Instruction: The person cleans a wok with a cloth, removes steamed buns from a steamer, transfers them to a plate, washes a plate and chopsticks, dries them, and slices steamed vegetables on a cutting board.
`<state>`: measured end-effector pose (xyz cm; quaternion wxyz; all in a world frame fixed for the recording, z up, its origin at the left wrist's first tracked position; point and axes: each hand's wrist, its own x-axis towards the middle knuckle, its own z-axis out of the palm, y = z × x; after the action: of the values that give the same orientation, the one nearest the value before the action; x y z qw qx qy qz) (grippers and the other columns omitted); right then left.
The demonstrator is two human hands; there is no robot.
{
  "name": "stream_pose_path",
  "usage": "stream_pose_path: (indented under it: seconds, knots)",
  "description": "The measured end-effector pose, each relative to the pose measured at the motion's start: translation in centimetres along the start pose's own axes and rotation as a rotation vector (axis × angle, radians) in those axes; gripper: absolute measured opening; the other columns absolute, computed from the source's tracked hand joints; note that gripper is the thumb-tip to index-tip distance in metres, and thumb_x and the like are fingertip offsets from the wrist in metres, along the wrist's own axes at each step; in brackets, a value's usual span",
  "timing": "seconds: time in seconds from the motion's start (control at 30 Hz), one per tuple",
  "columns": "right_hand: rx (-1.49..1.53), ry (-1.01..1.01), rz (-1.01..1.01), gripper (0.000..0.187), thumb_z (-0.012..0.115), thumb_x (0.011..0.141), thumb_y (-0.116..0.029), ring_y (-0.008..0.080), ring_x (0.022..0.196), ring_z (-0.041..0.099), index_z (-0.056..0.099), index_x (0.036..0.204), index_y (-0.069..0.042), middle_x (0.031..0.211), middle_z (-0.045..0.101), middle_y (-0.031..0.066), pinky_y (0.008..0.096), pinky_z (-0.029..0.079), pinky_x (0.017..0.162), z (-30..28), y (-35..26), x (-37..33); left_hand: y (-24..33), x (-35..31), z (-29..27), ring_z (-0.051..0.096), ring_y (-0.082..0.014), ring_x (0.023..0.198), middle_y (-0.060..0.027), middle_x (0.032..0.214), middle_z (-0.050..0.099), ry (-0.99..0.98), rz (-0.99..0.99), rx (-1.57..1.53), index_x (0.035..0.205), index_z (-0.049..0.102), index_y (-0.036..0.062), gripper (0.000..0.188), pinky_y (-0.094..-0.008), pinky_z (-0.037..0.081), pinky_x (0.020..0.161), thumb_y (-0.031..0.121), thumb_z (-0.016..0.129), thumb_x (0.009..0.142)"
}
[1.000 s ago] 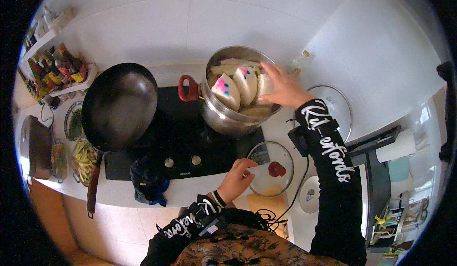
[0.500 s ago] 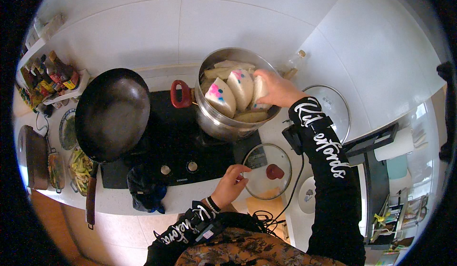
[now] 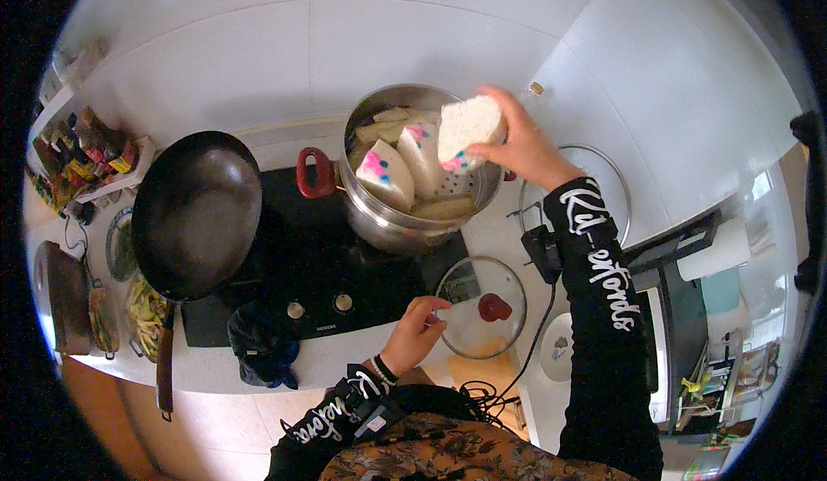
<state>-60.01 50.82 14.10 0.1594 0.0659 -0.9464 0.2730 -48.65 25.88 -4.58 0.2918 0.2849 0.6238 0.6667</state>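
My right hand (image 3: 527,143) grips a thick white wedge of steamed bun (image 3: 469,128), raised at the right rim of a deep steel steamer pot (image 3: 392,223). Its cut face shows, with pink and blue spots along the lower edge. Inside the pot lie two more bun wedges, one at the left (image 3: 385,177) and another in the middle (image 3: 419,161), among pale, long pieces of food (image 3: 444,208). Near the counter's front edge, my left hand (image 3: 417,335) is closed with thumb and finger at the rim of a glass lid (image 3: 474,335) with a dark red knob.
A black wok (image 3: 196,214) is left of the pot on the black cooktop (image 3: 293,248). Beside it stand a dish of vegetables (image 3: 148,313) and a rack of bottles (image 3: 108,145). A second glass lid (image 3: 603,179) leans at the right, near a white plate (image 3: 557,352).
My right hand has lifted the right-hand bun wedge out of the pot's contents and turned its cut face up. The left hand stays at the lid. The view has shifted slightly.
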Motion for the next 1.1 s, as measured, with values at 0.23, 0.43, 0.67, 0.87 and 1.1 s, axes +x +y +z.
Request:
stream_pose_path:
  seconds: [0.23,0.43,0.67,0.87,1.1]
  knots:
    - [0.181,0.198,0.325,0.083,0.077,0.068,-0.009,0.026,0.119,0.045,0.029,0.136,-0.007,0.127,0.044,0.0161,0.0354,0.038,0.098,-7.9,-1.3,-11.9,-0.6,1.0,1.7,0.057,-0.0159,0.083,-0.008,0.108,0.049,-0.065,0.046,0.027,0.112,0.053,0.0054,0.032,-0.0261,0.047,0.074,-0.005,0.054,0.081]
    - [-0.168,0.273,0.832,0.085,0.076,0.069,-0.017,0.0301,0.124,0.04,0.028,0.137,-0.003,0.134,0.038,0.0192,0.0351,0.034,0.102,-8.3,2.2,-34.4,-2.1,2.7,6.3,0.058,-0.0157,0.084,-0.0079,0.111,0.047,-0.277,-0.105,-0.153,0.113,0.05,0.0029,0.031,-0.0263,0.046,0.076,-0.006,0.049,0.083]
    - [-0.306,0.064,1.226,0.087,0.076,0.068,-0.023,0.0349,0.116,0.046,0.027,0.139,-0.012,0.129,0.042,0.0195,0.0389,0.04,0.097,-2.6,4.5,-49.5,-4.0,2.3,12.6,0.057,-0.0127,0.082,-0.0042,0.107,0.05,-0.459,-0.261,-0.193,0.115,0.049,0.0053,0.034,-0.0257,0.046,0.076,-0.005,0.048,0.083]
    - [-0.285,0.074,0.942,0.092,0.075,0.067,-0.024,0.0335,0.123,0.038,0.023,0.14,-0.005,0.133,0.038,0.0198,0.0392,0.034,0.102,2.0,7.4,-53.3,-7.3,1.3,14.9,0.053,-0.0145,0.085,-0.0049,0.107,0.05,-0.484,-0.145,-0.024,0.115,0.05,0.0075,0.034,-0.0255,0.045,0.077,0.0,0.055,0.082]
    - [-0.4,0.095,0.995,0.05,0.067,0.079,-0.023,0.0334,0.127,0.034,0.051,0.125,-0.011,0.136,0.04,0.0165,0.0433,0.033,0.103,-1.9,7.3,-48.4,-4.2,1.3,12.7,0.051,-0.0186,0.093,-0.0079,0.112,0.046,-0.374,-0.084,0.097,0.115,0.051,0.0079,0.033,-0.028,0.044,0.083,0.005,0.058,0.083]
